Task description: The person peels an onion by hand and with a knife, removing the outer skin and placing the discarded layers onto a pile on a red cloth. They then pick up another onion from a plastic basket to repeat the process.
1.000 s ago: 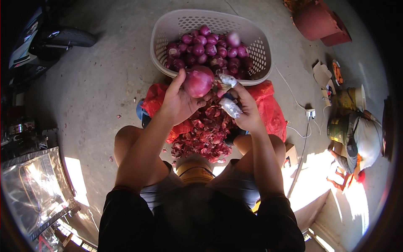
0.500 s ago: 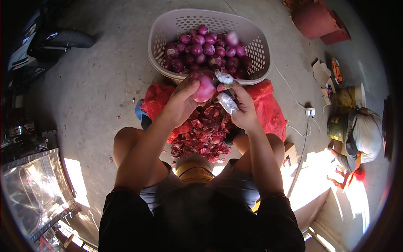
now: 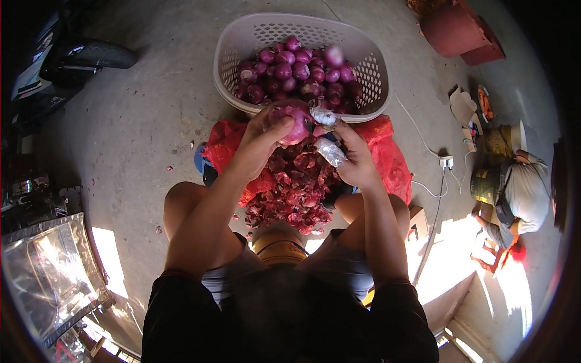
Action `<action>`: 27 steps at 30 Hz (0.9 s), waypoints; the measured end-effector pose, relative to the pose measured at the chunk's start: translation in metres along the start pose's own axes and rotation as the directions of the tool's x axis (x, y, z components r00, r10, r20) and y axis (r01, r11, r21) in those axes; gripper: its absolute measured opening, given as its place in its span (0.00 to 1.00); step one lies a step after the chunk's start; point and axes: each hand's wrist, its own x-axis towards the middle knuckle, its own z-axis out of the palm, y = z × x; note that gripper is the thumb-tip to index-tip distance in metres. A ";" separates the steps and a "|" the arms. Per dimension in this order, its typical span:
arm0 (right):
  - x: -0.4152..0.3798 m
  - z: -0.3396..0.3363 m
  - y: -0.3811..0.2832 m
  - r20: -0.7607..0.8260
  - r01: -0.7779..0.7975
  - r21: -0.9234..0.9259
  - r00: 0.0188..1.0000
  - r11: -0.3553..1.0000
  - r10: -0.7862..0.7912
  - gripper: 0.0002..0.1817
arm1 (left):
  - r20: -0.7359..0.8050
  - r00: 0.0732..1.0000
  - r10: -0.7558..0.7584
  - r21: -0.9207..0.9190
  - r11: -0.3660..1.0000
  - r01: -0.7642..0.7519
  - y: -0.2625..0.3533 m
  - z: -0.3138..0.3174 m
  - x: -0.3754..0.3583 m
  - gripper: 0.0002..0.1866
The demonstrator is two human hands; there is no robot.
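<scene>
My left hand (image 3: 261, 138) is closed around a large red onion (image 3: 292, 123), held up just in front of the basket's near rim. Close against the onion's right side is my right hand (image 3: 357, 158), its fingers bent inward. Shiny silver wrapping (image 3: 330, 151) shows at two of its fingertips. Something small and dark sits between those tips, too small to name. Below both hands lies a heap of dry onion skins (image 3: 293, 193). Beyond them stands a grey plastic basket (image 3: 229, 51) holding many red onions (image 3: 301, 71).
Red mesh sacking (image 3: 387, 160) lies on both sides of the skins. To the right, a white cable runs to a plug block (image 3: 446, 161). Another person (image 3: 525, 193) bends over at far right. A motorbike wheel (image 3: 103, 54) stands at upper left.
The onion has turned slightly in my left hand. My right hand has shifted a little to the right and down, still at the onion's side.
</scene>
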 end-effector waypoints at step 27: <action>0.011 0.004 -0.005 -0.155 -0.165 0.237 0.966 0.957 0.205 0.16 | 0.045 0.997 0.059 -0.064 0.996 -0.056 0.012 0.007 -0.003 0.35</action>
